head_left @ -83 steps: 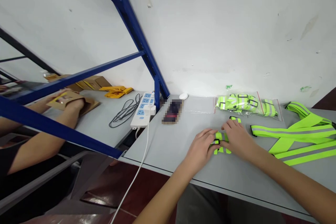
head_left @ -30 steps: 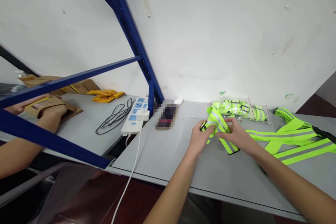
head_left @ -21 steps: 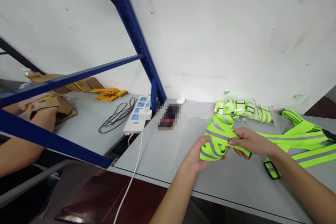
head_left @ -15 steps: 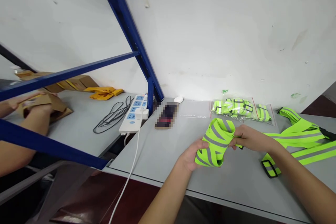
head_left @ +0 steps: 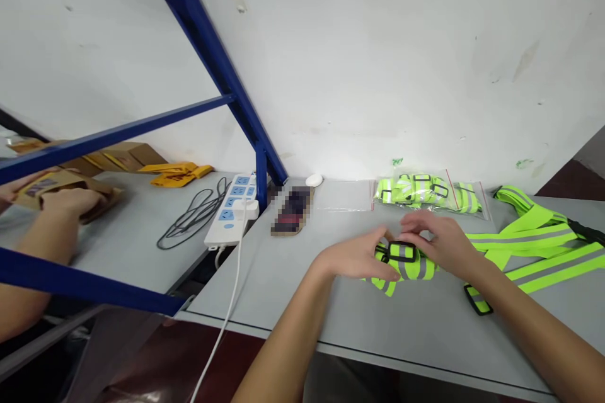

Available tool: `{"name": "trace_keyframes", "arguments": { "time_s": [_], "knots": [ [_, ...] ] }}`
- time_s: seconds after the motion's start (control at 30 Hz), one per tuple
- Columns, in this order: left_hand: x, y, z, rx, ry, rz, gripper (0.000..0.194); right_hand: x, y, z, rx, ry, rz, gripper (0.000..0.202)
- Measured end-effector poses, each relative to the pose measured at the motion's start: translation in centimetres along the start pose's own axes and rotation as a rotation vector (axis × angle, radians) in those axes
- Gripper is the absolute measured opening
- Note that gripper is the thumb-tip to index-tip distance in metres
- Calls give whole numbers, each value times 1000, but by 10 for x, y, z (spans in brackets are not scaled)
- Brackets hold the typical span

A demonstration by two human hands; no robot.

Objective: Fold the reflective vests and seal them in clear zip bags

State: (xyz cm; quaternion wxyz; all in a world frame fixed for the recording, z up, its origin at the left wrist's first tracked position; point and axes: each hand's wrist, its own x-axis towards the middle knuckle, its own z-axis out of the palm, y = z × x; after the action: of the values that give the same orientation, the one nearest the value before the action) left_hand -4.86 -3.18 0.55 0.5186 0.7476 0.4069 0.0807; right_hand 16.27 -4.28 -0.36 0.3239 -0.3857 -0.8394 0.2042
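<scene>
A folded bundle of neon-yellow reflective strap [head_left: 418,269] with grey stripes rests low over the grey table, its black buckle facing up. My left hand [head_left: 359,256] is closed around the bundle's left end, thumb in front, and one loose strap end pokes out below. From the right, my right hand [head_left: 442,240] curls over the bundle's other end, beside the buckle; its lower fingers are partly hidden. To the right lies a spread-out reflective strap [head_left: 524,239] with another black buckle [head_left: 478,300].
Clear bags of folded reflective straps [head_left: 416,190] lie by the wall, next to an empty clear bag [head_left: 344,194]. Further left are a blurred-out item [head_left: 292,211], a white power strip [head_left: 231,211] and blue rack posts [head_left: 212,69]. A co-worker's hands [head_left: 70,201] handle a brown paper package.
The bundle has been lowered toward the table and turned, so its black buckle now faces up. Both hands have shifted onto its ends. The view has moved slightly.
</scene>
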Motion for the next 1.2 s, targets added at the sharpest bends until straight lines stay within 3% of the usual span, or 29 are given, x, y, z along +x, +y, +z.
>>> {"name": "trace_keyframes", "arguments": {
  "time_s": [0.1,0.2,0.3,0.4,0.57,0.7,0.8,0.93,1.2],
  "knots": [
    [11,3,1,91,4,42,45,1,-5,2,91,-41,151,9],
    [21,-2,8,96,25,107,28,-5,-6,9,84,-54,182,10],
    [25,-12,12,-4,185,199,27,-15,-5,21,-129,-35,39,30],
    [23,-19,11,-116,284,205,28,-19,-1,40,-431,-67,-136,52],
    [21,-17,16,-88,333,229,34,-11,20,67,-704,19,-149,55],
    [24,-16,30,-30,431,214,34,-8,34,69,-672,32,-160,49],
    [24,-22,35,-21,414,213,43,-10,38,67,-654,52,-149,49],
    [22,-31,35,-40,422,197,61,-10,38,67,-639,51,-115,50],
    [29,-38,25,-8,577,216,55,-2,32,64,-606,-12,53,50]
  ]
}}
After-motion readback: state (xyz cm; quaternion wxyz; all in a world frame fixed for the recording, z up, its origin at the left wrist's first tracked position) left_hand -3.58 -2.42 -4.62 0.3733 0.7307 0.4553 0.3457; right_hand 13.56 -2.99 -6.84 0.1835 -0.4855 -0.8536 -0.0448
